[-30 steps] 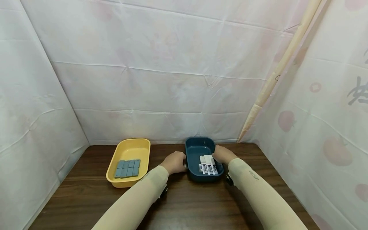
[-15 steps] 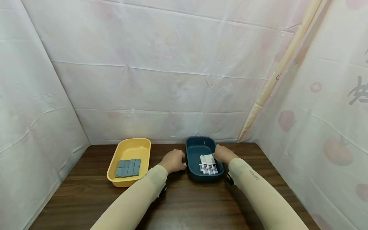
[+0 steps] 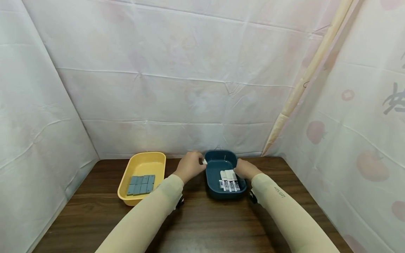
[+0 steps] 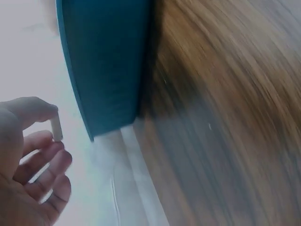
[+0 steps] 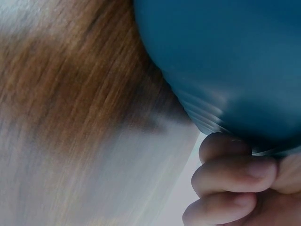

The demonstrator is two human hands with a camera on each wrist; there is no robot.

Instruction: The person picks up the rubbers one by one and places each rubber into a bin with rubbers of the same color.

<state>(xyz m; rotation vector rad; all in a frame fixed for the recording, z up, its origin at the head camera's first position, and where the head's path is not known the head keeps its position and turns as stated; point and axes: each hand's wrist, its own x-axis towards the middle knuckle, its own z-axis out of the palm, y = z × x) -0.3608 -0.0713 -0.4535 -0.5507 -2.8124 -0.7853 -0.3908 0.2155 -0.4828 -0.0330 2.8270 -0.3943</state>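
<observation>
My left hand (image 3: 191,165) pinches a small white block (image 4: 56,125) between thumb and fingertips, beside the far left rim of the dark blue tray (image 3: 221,193). The block's end also shows past my fingers in the head view. With curled fingers, my right hand (image 3: 248,170) grips the tray's right rim; the right wrist view shows these fingers (image 5: 230,174) against the outer wall. Inside the tray lie several plain white pieces (image 3: 227,175) and, nearer the front, several white pieces with dark printing (image 3: 229,186), which look like sleeved erasers.
A yellow tray (image 3: 122,196) stands on the left, holding several grey-blue rectangular blocks (image 3: 140,184) in rows. Both trays are on a dark wooden table (image 3: 215,225). White printed curtains (image 3: 183,95) hang behind and at the sides, with a pale pole (image 3: 294,100) at right.
My left hand has moved away from me along the tray's left side, from its middle to its far end, with the white block. The right hand has kept its place on the rim.
</observation>
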